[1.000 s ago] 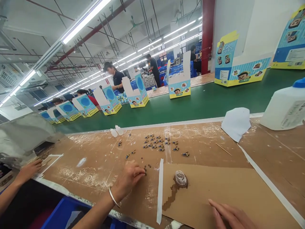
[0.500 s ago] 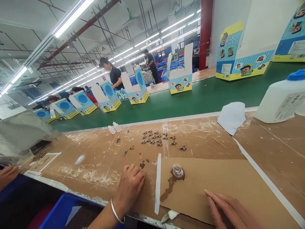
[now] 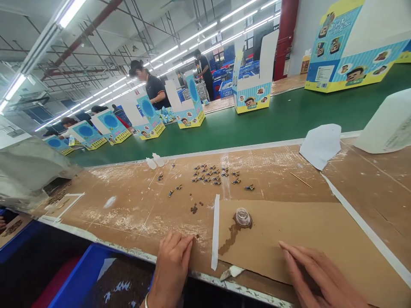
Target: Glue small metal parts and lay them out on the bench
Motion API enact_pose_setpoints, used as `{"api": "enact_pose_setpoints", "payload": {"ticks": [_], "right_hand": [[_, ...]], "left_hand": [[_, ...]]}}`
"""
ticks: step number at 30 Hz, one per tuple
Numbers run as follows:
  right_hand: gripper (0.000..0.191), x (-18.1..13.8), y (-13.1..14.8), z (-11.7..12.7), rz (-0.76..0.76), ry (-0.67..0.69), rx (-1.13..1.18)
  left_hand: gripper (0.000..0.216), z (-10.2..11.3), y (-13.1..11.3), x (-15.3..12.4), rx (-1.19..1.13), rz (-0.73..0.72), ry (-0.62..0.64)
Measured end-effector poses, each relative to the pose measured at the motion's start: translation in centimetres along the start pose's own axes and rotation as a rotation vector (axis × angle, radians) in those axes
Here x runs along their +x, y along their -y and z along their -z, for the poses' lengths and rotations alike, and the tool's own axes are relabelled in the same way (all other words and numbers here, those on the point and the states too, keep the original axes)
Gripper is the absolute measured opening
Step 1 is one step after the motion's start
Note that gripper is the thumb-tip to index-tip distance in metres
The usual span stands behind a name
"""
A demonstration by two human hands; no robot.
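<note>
My left hand [image 3: 171, 267] lies at the near edge of the cardboard-covered bench [image 3: 135, 209], fingers together and bent, fingertips touching a tiny dark bead [image 3: 196, 235]. My right hand [image 3: 316, 276] rests flat on a brown cardboard sheet [image 3: 321, 239], fingers stretched out, holding nothing. A small clear cap [image 3: 243, 216] sits on a dark glue stain between the hands. A little heap of dark beads [image 3: 194, 208] lies beyond my left hand. Several small blue-and-gold parts [image 3: 213, 174] are spread farther back.
A green conveyor belt [image 3: 289, 119] carries open printed boxes [image 3: 252, 92]. A white cloth [image 3: 321, 143], a thin stick [image 3: 301, 180] and a white jug [image 3: 387, 126] stand at the right. Two small white bottles [image 3: 156, 161] lie at the bench's back edge. A blue bin [image 3: 83, 278] sits below. People work across the belt.
My left hand has drawn back from the bead heap to the bench's near edge. The camera has tilted down and nearer. The other person's hand at the far left has left the view.
</note>
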State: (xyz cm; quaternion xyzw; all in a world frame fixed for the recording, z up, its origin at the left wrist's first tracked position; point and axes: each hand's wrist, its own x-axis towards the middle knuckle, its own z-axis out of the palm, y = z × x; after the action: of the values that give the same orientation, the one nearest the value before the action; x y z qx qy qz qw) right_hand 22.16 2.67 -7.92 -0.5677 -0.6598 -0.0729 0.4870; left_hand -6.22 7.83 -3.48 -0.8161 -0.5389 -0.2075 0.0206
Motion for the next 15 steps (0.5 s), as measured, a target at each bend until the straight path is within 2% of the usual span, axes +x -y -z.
{"api": "enact_pose_setpoints", "payload": {"ticks": [4,9,15], "right_hand": [[0.025,-0.2,-0.1,-0.1,-0.004,0.007,-0.032],[0.024,0.7,0.3,0.4,0.103,0.002,-0.087],[0.022,-0.2,0.0,-0.1,-0.025,0.032,-0.082]], "left_hand": [[0.022,0.1,-0.2,-0.4,-0.057,0.032,0.041],[0.024,0.0,-0.5,-0.4,-0.062,0.063,0.096],[0.023,-0.1,-0.8,-0.5,-0.086,0.053,0.092]]}}
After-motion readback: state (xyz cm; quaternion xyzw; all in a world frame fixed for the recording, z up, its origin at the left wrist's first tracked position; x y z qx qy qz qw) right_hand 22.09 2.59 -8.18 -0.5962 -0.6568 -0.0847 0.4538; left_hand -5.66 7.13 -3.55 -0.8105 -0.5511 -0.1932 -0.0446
